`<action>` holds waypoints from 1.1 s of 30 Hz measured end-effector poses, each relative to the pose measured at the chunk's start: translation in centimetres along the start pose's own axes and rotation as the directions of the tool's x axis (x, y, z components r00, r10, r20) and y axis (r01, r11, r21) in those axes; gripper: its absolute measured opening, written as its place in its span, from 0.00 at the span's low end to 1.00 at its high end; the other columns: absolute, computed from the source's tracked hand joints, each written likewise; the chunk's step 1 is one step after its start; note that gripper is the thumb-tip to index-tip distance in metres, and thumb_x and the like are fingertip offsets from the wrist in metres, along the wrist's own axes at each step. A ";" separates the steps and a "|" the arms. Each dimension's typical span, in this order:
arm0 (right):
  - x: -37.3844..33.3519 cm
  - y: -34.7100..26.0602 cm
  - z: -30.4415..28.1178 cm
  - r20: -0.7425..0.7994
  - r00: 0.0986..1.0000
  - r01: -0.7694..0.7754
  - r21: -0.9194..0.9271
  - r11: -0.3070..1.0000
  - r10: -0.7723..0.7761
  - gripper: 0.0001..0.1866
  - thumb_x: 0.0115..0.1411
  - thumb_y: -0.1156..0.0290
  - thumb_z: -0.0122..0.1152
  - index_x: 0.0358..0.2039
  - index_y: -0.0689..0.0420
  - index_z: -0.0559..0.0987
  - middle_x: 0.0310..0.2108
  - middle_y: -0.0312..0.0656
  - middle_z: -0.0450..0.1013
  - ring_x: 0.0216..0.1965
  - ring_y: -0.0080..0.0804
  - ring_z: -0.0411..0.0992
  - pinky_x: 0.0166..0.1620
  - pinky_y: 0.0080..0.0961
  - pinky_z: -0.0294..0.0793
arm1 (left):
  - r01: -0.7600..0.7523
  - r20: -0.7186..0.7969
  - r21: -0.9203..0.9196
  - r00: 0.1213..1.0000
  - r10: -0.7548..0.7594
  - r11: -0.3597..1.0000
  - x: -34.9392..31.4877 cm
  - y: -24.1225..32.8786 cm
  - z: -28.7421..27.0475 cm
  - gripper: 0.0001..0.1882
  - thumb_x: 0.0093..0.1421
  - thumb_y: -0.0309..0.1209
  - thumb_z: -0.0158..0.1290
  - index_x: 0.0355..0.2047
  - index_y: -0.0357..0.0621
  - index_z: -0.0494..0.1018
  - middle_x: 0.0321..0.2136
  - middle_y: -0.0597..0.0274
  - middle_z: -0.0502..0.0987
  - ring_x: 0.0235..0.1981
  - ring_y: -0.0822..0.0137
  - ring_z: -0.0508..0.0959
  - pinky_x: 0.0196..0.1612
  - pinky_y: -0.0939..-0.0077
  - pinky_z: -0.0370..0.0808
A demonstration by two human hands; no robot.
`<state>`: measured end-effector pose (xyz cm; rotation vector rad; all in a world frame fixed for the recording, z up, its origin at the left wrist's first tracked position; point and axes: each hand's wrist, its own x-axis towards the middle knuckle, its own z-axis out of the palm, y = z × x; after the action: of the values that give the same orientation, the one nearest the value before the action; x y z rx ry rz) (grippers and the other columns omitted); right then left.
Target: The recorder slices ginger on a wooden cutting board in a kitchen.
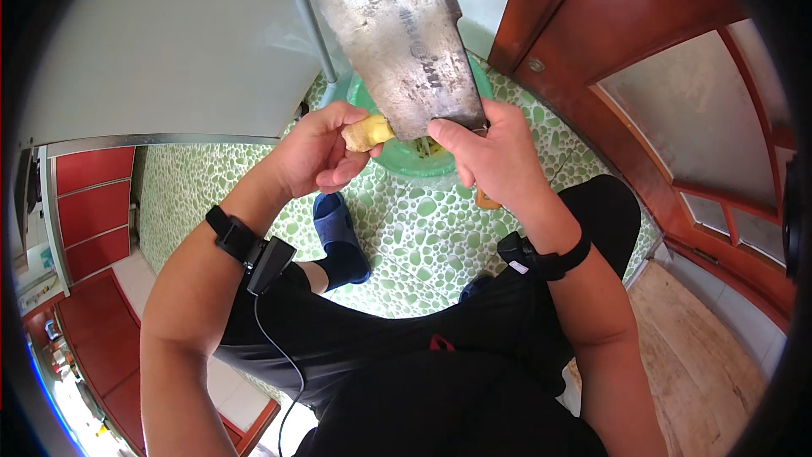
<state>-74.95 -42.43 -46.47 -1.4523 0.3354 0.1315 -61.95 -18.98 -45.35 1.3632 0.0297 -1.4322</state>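
- left hand (318, 151) and right hand (501, 156) bare, like both forearms (199, 283)
- left strap (230, 234) black, with a chunky black box (272, 264)
- thin black cable (301, 382) running from that box to the near side
- right strap (565, 262) wide and black, with a smaller black case (512, 247) and white label (518, 267)
- black clothes (406, 398) with a small red mark (440, 342)
- dark left sock (345, 264), blue left slipper (331, 213)
- right slipper (475, 288) blue, mostly hidden

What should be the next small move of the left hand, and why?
Probably turn the ginger slightly with the left hand, bringing its tan side toward the cleaver in the right hand: the end at the cleaver looks yellow and bare, while the held end looks tan.
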 end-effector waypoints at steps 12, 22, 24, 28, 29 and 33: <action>0.4 0.4 -1.1 -0.113 0.993 -0.019 -0.045 0.999 0.014 0.12 0.64 0.68 0.69 0.41 0.65 0.84 0.18 0.34 0.73 0.14 0.19 0.67 0.19 0.25 0.65 | -0.086 -0.002 0.144 0.996 0.087 0.986 -0.6 0.5 0.7 0.26 0.73 0.49 0.43 0.40 0.35 0.77 0.13 0.60 0.72 0.10 0.73 0.67 0.14 0.81 0.65; 0.3 0.8 0.2 -0.103 0.994 0.041 -0.059 0.997 -0.047 0.12 0.64 0.69 0.68 0.41 0.65 0.84 0.22 0.32 0.75 0.24 0.17 0.69 0.28 0.25 0.70 | -0.133 -0.116 0.401 0.974 0.194 0.906 -0.6 0.1 1.4 0.19 0.72 0.48 0.55 0.42 0.42 0.76 0.27 0.63 0.80 0.22 0.74 0.78 0.30 0.81 0.75; 0.7 1.2 -0.5 -0.149 0.987 0.050 -0.123 0.991 -0.068 0.11 0.64 0.68 0.67 0.40 0.65 0.84 0.22 0.32 0.75 0.23 0.17 0.68 0.28 0.26 0.69 | -0.132 -0.134 0.424 0.969 0.207 0.896 -0.5 0.2 1.4 0.19 0.72 0.48 0.56 0.41 0.43 0.76 0.28 0.64 0.80 0.23 0.75 0.78 0.30 0.81 0.76; 0.7 0.8 -1.1 -0.202 0.979 -0.013 -0.148 0.989 -0.017 0.12 0.64 0.67 0.67 0.39 0.65 0.84 0.22 0.33 0.75 0.23 0.18 0.68 0.29 0.26 0.69 | -0.134 -0.248 0.402 0.936 0.249 0.906 -0.4 0.0 1.7 0.15 0.68 0.39 0.62 0.43 0.39 0.77 0.30 0.65 0.80 0.27 0.75 0.79 0.33 0.80 0.78; 0.6 0.6 -1.1 -0.190 0.982 -0.037 -0.144 0.989 0.009 0.12 0.64 0.67 0.67 0.40 0.65 0.84 0.23 0.33 0.76 0.24 0.18 0.69 0.29 0.25 0.70 | -0.152 -0.253 0.418 0.927 0.276 0.896 -0.2 -0.2 1.7 0.12 0.67 0.35 0.63 0.43 0.40 0.76 0.33 0.66 0.80 0.29 0.76 0.79 0.35 0.80 0.78; 0.3 1.2 -0.5 -0.143 0.987 0.061 -0.111 0.992 -0.076 0.12 0.64 0.68 0.67 0.41 0.66 0.84 0.25 0.34 0.78 0.26 0.17 0.71 0.31 0.24 0.72 | -0.181 -0.246 0.463 0.914 0.322 0.868 0.4 -0.5 1.5 0.14 0.64 0.28 0.65 0.46 0.38 0.76 0.35 0.68 0.79 0.33 0.78 0.79 0.39 0.80 0.78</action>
<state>-75.07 -42.81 -47.80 -1.5811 0.4030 -0.0143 -63.21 -20.02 -45.39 1.8788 -0.2686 -1.0154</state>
